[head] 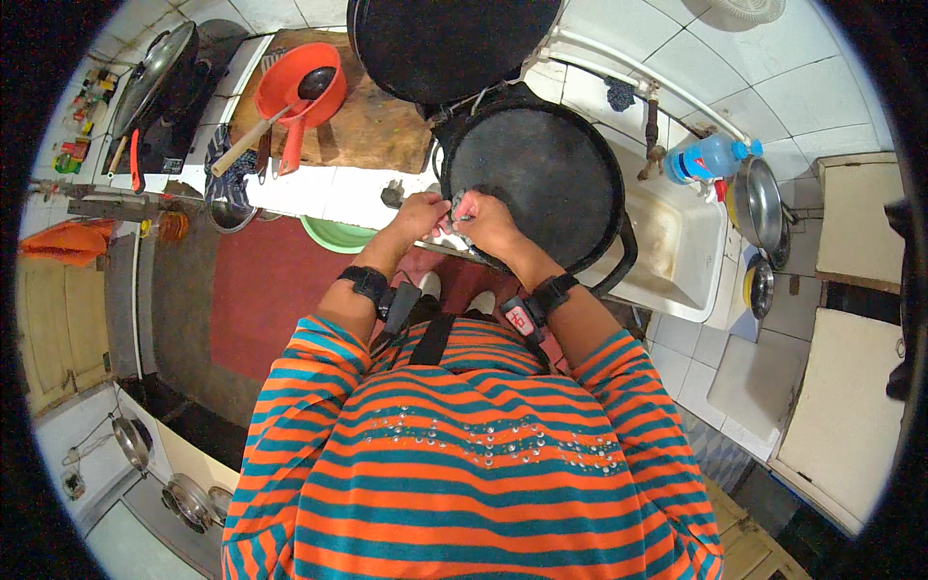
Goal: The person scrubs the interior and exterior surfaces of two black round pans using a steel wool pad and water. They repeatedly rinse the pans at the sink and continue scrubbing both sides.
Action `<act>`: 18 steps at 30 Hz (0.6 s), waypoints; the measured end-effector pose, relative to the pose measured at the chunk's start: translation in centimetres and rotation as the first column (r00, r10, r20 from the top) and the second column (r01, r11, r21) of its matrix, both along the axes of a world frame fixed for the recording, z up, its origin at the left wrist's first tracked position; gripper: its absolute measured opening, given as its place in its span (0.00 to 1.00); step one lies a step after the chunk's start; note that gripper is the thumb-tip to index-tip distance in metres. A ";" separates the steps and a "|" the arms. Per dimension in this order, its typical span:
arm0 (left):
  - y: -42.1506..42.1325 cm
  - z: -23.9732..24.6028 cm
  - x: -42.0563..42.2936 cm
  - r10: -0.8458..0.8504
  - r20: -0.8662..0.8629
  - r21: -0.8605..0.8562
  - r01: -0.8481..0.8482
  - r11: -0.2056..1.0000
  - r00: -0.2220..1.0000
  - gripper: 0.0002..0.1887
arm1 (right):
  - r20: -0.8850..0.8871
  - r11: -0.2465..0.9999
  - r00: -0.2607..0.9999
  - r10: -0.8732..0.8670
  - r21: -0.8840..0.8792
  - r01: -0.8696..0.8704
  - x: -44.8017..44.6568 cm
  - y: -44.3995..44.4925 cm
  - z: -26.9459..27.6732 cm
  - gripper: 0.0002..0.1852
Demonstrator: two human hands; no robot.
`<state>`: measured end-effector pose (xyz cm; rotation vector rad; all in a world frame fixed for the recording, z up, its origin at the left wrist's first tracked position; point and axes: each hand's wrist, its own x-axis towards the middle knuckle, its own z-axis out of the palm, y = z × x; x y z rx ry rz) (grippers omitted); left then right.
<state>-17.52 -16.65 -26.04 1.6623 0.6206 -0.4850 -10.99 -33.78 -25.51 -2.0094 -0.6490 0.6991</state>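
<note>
My right hand (pixel 484 220) pinches a small silvery-grey wad (pixel 458 206), perhaps a steel-wool scourer, at the left rim of a round black electric griddle (pixel 536 170). Close beside it, my left hand (pixel 424 216) has its fingertips drawn together near the wad; whether they grip part of it is hidden. The griddle's dark upper lid (pixel 453 43) is raised behind the lower plate. A black power plug (pixel 392 194) lies on the white tiled counter (pixel 319 192) left of my hands.
A red plastic strainer (pixel 268 76) and a ladle (pixel 250 145) rest on a wooden board (pixel 377 130). Right of the griddle is a white sink (pixel 696 268) below a tap (pixel 652 156), with a blue bottle (pixel 699 159) behind. A green basin (pixel 337 235) sits below the counter edge.
</note>
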 end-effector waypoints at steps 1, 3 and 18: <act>0.0 0.0 0.1 0.007 -0.014 -0.011 -0.007 1.000 1.000 0.14 | -0.001 0.998 0.999 0.032 -0.050 -0.032 0.0 -0.4 0.3 0.09; 0.0 0.0 0.1 0.004 -0.014 -0.014 -0.004 1.000 1.000 0.14 | 0.006 0.991 0.996 0.092 -0.102 -0.091 0.0 -1.1 0.8 0.10; -0.5 0.0 -0.2 0.086 -0.030 -0.109 -0.089 0.990 0.996 0.13 | 0.056 0.958 0.963 0.264 -0.129 -0.255 -0.5 -12.7 2.6 0.08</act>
